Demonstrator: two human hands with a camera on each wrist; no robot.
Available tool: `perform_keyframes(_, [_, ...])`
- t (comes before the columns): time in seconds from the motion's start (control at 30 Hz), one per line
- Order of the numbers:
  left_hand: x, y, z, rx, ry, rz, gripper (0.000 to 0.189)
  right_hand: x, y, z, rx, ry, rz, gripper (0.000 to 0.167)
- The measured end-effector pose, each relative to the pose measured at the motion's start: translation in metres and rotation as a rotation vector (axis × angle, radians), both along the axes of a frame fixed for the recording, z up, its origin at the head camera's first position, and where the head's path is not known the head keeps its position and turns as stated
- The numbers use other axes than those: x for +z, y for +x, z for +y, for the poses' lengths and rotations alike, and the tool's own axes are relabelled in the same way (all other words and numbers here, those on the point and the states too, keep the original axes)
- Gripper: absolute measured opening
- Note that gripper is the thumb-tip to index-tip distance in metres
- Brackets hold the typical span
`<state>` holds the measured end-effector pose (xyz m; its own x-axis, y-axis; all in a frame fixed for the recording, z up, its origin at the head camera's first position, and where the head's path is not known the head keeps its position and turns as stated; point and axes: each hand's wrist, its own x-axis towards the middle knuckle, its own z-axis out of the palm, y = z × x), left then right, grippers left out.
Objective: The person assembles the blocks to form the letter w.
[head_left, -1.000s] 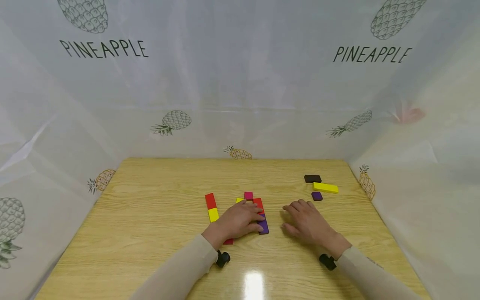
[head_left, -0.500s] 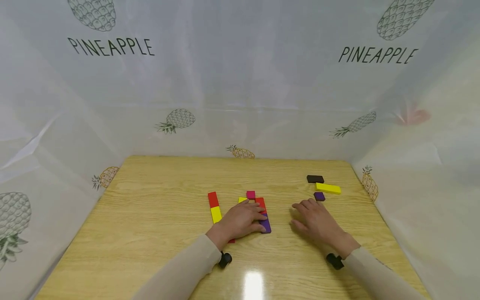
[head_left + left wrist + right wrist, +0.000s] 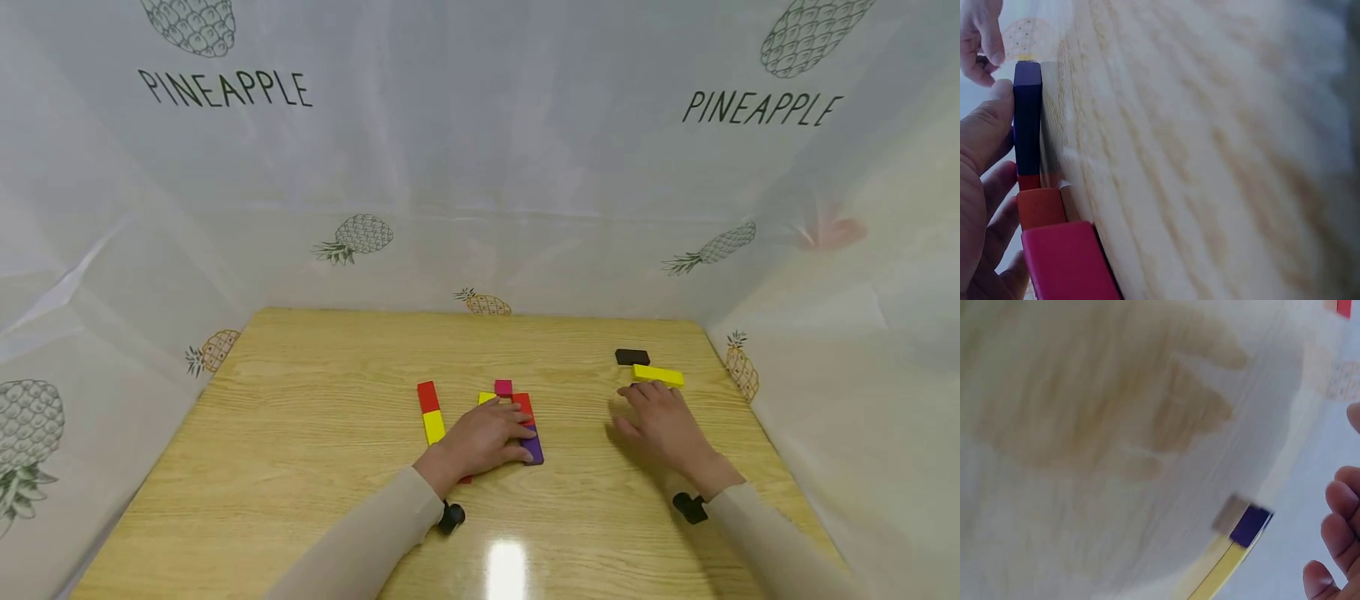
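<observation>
My left hand rests over a group of flat coloured blocks, its fingers lying across a red block and a purple block. In the left wrist view the thumb touches the end of that purple block, with an orange block and a magenta block nearer the camera. The hand partly hides a yellow block. Over at the right, my right hand hovers with relaxed fingers and holds nothing. It nearly covers a small purple block, which lies beside a long yellow block.
Behind the long yellow block lies a black block. Left of my left hand, a red block and a yellow block form a slanting line, partly under the wrist. A pineapple-print curtain surrounds the wooden table.
My right hand has moved right and away from me, to the small purple block, which it now mostly hides. My left hand stays on the blocks. The head view has shifted slightly.
</observation>
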<state>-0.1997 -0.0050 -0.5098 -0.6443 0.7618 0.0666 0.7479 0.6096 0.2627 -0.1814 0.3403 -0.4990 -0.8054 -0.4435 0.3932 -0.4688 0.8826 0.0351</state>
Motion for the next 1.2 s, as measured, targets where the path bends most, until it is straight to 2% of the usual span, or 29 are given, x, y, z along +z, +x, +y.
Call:
perform_keyframes(0.27, [-0.002,-0.001,0.000,-0.008,-0.001,0.005,0.047,0.002,-0.009,0.034,-0.058,0.068,-0.021,0.040])
perform_keyframes(0.47, [-0.002,-0.001,0.000,-0.009,-0.010,0.008,0.050,-0.001,-0.018,0.048,-0.062,0.097,-0.040,0.038])
perform_keyframes(0.87, [-0.004,-0.002,0.000,-0.007,0.001,-0.006,0.047,-0.006,-0.026,0.051,-0.067,0.156,-0.041,0.036])
perform_keyframes(1.2, [-0.004,-0.004,-0.002,-0.017,0.001,0.016,0.040,-0.009,-0.027,0.050,-0.057,0.080,-0.079,0.029])
